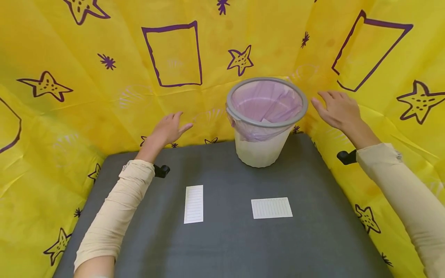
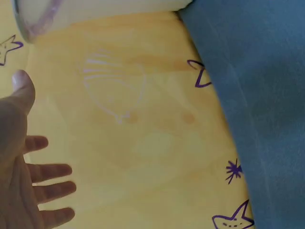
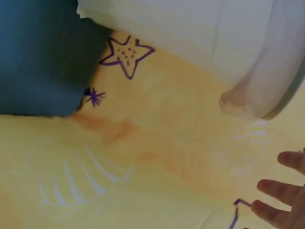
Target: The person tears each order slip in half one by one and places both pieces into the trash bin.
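A white trash bin (image 1: 259, 148) with a grey rim and a pale purple liner bag (image 1: 259, 102) stands at the back of the grey table. To its left my left hand (image 1: 168, 129) is raised in the air, holding nothing, fingers extended and thumb apart. My right hand (image 1: 338, 108) hovers just right of the rim, also holding nothing; a small gap separates it from the bin in the head view. The left wrist view shows the left hand's spread fingers (image 2: 52, 193) away from the bin. In the right wrist view, the right fingers (image 3: 279, 191) are partly cut off by the frame edge.
Two white lined cards lie on the grey table (image 1: 222, 247): an upright one (image 1: 193, 204) left of the middle and a sideways one (image 1: 272, 208) to the right. Yellow cloth (image 1: 114, 96) with purple starfish drawings surrounds the table at the back and sides.
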Tool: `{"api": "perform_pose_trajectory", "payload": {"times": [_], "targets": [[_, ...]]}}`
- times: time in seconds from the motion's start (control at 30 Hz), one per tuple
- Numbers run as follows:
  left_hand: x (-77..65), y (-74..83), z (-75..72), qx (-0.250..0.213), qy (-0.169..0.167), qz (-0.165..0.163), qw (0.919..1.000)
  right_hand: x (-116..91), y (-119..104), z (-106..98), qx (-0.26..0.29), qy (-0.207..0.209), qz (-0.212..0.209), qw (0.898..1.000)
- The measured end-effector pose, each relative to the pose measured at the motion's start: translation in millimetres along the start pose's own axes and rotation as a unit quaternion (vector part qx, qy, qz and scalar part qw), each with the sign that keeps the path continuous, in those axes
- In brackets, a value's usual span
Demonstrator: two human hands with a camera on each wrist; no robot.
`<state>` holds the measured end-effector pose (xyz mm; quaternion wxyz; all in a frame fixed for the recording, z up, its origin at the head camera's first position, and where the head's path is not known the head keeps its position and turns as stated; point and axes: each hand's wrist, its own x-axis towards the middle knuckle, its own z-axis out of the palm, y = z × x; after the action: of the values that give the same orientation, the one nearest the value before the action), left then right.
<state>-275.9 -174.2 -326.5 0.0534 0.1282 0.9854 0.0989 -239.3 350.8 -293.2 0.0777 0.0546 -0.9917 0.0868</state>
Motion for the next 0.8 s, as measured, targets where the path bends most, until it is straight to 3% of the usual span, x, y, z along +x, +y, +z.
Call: {"api": "perform_pose_trajectory", "payload": {"times": [0.23, 0.43, 0.5, 0.6, 0.7, 0.8], "targets": [[-31.6, -33.5, 5.6, 0.009, 0.041, -0.061, 0.9973, -24.0, 32.8, 19.3, -0.024, -0.007, 0.026, 0.999], [-49.1, -51.3, 15.1, 0.008, 0.069, -0.068, 0.9953, -34.0, 46.8, 30.5, -0.019, -0.019, 0.044, 0.999], [-54.9, -51.1, 28.4, 0.003, 0.090, -0.070, 0.9935, -40.5, 42.4, 39.6, -0.005, -0.006, 0.049, 0.999], [-67.1, -45.2, 61.9, -0.010, 0.108, -0.072, 0.9915, -60.8, 31.6, 67.9, 0.020, 0.021, 0.048, 0.998], [-79.5, -35.0, 97.8, -0.034, 0.095, -0.071, 0.9924, -85.0, 19.5, 104.0, 0.038, 0.028, 0.042, 0.998], [-84.9, -25.8, 118.9, -0.054, 0.088, -0.070, 0.9921, -98.4, 9.0, 129.5, 0.048, 0.023, 0.041, 0.998]]}}
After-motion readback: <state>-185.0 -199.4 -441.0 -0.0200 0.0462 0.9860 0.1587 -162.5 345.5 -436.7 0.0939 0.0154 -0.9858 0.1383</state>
